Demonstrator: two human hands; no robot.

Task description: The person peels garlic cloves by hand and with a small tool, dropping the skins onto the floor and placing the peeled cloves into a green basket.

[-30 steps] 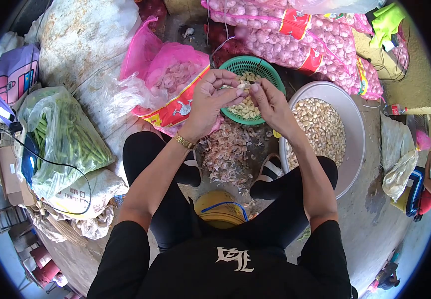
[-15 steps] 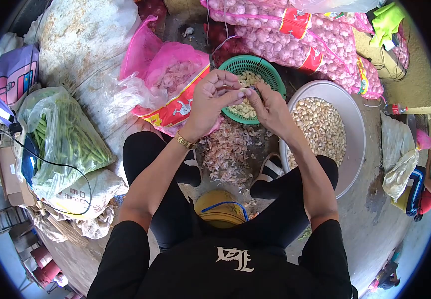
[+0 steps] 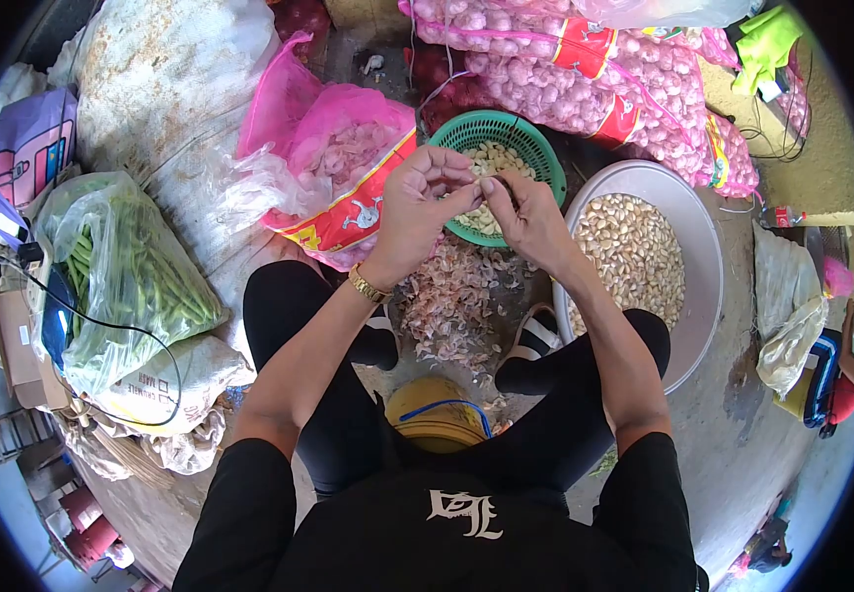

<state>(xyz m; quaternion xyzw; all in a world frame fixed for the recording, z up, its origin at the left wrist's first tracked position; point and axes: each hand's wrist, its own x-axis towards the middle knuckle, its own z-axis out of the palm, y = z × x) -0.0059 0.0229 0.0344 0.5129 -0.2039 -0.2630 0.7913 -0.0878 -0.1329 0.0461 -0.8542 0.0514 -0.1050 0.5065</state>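
Over the near rim of a green plastic basket (image 3: 551, 158), my left hand (image 3: 425, 197) and my right hand (image 3: 530, 217) meet fingertip to fingertip. Both are closed in a pinch around a small garlic clove, mostly hidden by the fingers. Peeled garlic cloves (image 3: 491, 158) lie inside the basket. Beside my right forearm, a wide pale basin (image 3: 708, 266) holds many unpeeled garlic cloves (image 3: 634, 252). Below my hands, a heap of papery garlic skins (image 3: 451, 301) covers the floor between my feet.
An opened pink mesh bag (image 3: 333, 118) lies at the left of the basket. Full garlic sacks (image 3: 634, 84) are stacked behind it. At far left is a clear bag of green beans (image 3: 136, 276). A yellow bucket (image 3: 432, 405) stands between my legs. Another person (image 3: 849, 385) is at far right.
Both hands stay together over the basket, with only small shifts. My right thumb and fingers have moved slightly at the clove, and my left hand has turned a little.
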